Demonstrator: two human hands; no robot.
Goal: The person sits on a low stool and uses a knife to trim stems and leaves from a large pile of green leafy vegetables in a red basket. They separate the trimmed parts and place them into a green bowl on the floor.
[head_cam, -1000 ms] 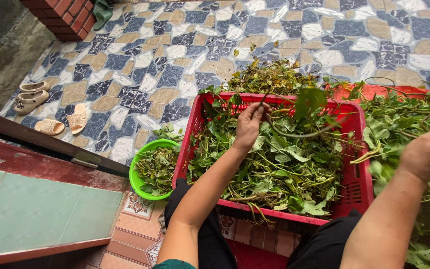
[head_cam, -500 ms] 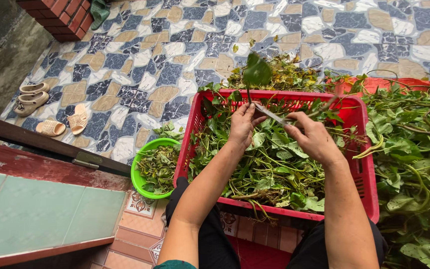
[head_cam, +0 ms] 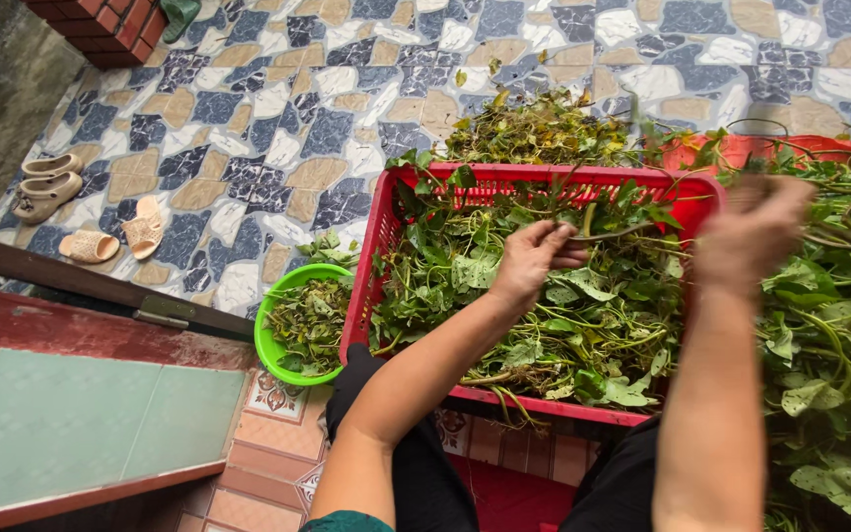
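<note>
A long green vine stem (head_cam: 608,232) runs between the two hands above the red crate (head_cam: 386,232), which stands on the patterned tile floor (head_cam: 278,118) near the doorstep. The left hand (head_cam: 529,264) has its grip closed on one end of the stem, fingers curled and thumb pressed over it. The right hand (head_cam: 752,232) is raised over the crate's right edge and blurred; I cannot tell whether its grip is closed on the stem or loose.

The stem looks light, thin and pliant, likely to bend rather than snap along its older length, with soft leaves that would tear or bruise if squeezed. The firmer stalk just below a leaf joint seems the best place to take hold; the tender tip and leaf blades would probably slip or crush.

The crate is heaped with leafy greens (head_cam: 544,315), stems tangled together. Just beside its left wall sits a bright green bowl (head_cam: 270,325) holding picked leaves. Beyond the crate's far edge lies a pile of discarded trimmings (head_cam: 539,128), and to its right a large loose mass of vines (head_cam: 839,325) spreads over the floor. Well apart, near the floor's left edge, lie several sandals (head_cam: 86,212).
</note>
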